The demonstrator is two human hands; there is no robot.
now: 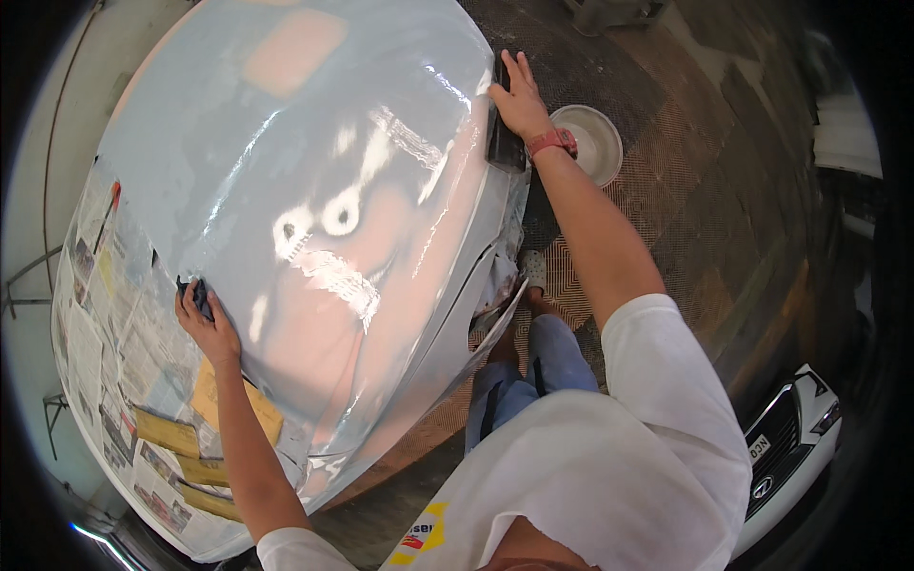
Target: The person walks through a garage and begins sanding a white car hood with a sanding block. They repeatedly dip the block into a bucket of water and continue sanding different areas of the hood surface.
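Note:
A car hood in grey primer, with peach and white patches and glossy wet streaks, spreads in front of me. On its left side my left hand is closed around a dark crumpled cloth-like piece, pressed to the surface near the newspaper masking. My right arm reaches far forward. With its fingers stretched out, my right hand rests at the hood's right edge, against a long black part. Whether that part is loose or belongs to the car, I cannot tell. A red watch is on that wrist.
Newspaper covers the car's left portion, with several yellowish sheets lying on it. A round pale basin stands on the patterned floor mat. Behind my right shoulder is a white car. A loose body panel juts beside my legs.

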